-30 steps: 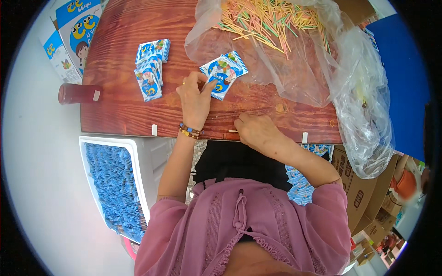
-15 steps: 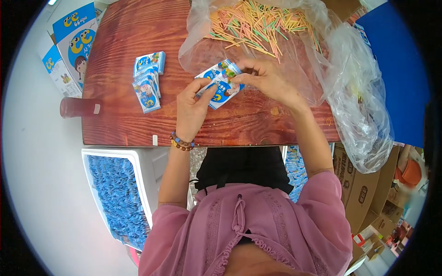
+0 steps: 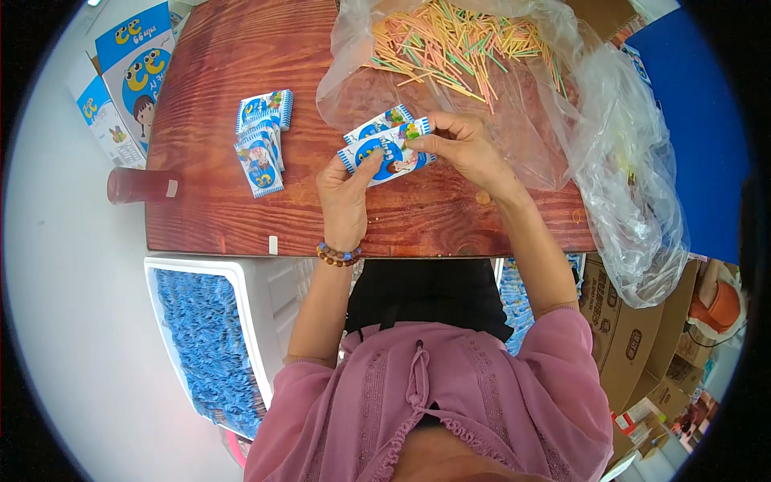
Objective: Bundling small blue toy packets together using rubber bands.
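We see the left hand (image 3: 343, 191) with its grip pinching the left end of a blue-and-white rectangular plastic packet (image 3: 391, 154), the right hand's (image 3: 472, 153) grip on the other end, over the reddish-brown wooden table (image 3: 317, 218). We'd pinch lightly, keeping it flat.

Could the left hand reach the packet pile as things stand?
Likely yes: nothing visible blocks the left hand from the pile, though it is busy holding packets with the right hand.
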`<state>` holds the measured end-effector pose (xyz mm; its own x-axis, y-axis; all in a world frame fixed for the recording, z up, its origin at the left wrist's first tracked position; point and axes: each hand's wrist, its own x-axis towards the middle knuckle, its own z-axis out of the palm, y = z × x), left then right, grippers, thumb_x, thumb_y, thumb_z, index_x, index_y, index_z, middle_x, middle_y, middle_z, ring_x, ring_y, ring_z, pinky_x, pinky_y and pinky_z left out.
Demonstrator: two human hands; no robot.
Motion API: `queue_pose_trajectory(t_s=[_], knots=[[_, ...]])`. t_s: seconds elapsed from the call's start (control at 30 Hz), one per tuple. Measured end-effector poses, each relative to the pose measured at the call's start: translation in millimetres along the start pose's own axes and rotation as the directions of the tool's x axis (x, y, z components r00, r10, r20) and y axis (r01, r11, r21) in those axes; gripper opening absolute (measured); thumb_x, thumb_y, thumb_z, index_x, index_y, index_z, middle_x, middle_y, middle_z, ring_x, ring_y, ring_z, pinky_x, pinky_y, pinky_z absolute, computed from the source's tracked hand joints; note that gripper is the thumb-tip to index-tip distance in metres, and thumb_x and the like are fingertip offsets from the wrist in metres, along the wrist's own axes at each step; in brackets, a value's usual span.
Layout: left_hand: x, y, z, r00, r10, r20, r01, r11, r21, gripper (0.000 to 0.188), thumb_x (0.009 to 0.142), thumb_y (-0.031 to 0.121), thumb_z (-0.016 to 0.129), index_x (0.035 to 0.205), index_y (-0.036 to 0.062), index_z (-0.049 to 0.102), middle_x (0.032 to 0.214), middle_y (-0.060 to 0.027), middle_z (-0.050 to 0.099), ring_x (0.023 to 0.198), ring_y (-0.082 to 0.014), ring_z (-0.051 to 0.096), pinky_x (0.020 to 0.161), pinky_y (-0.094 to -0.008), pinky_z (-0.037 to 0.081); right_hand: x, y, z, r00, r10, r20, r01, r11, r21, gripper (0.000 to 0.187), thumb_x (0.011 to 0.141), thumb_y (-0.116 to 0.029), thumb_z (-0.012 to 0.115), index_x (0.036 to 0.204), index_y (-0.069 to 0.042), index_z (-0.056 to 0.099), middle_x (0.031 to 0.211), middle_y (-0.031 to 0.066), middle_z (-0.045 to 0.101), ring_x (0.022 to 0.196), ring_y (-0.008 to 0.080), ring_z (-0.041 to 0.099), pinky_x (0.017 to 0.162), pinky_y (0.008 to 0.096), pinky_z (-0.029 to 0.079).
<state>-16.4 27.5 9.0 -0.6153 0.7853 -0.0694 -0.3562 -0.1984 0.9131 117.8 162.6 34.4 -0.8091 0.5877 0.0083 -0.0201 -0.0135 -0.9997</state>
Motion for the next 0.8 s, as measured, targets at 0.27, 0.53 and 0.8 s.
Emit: queue_pose_trajectory(t_s=[0.27,0.53,0.8], knots=[[-7,-5,1,0.999,0.002,-0.051,-0.005,0.999,-0.052,0.010,0.090,0.004,0.062,0.096,-0.0012,0.068,0.094,-0.0061,0.069,0.080,-0.0088,0.063,0.073,-0.0251,0.051,-4,4,1,0.999,-0.029,-0.041,0.027,0.999,-0.041,0.009,0.088,-0.008,0.065,0.089,0.000,0.069,0.081,-0.0009,0.065,0.076,0.0032,0.055,0.066,0.0208,0.044],[-7,-3,4,0.990,-0.127,-0.063,0.097,0.933,-0.347,0.014,0.092,0.011,0.061,0.098,-0.0013,0.067,0.096,-0.0076,0.069,0.084,-0.0119,0.066,0.079,-0.0288,0.054,-10,-11,-8,0.992,0.074,-0.106,-0.057,0.987,0.153,0.010,0.089,-0.010,0.062,0.084,-0.002,0.064,0.080,-0.0019,0.062,0.079,0.0073,0.056,0.070,0.0223,0.044],[-7,-3,6,0.979,-0.205,-0.015,0.183,0.904,-0.387,0.016,0.095,0.011,0.057,0.100,-0.0012,0.066,0.102,-0.0092,0.068,0.092,-0.0147,0.066,0.084,-0.0314,0.053,-14,-16,-10,0.935,-0.305,0.180,0.348,0.884,-0.312,0.014,0.078,-0.003,0.068,0.092,-0.004,0.066,0.133,0.0094,0.049,0.123,0.0244,0.046,0.101,0.0369,0.037]])
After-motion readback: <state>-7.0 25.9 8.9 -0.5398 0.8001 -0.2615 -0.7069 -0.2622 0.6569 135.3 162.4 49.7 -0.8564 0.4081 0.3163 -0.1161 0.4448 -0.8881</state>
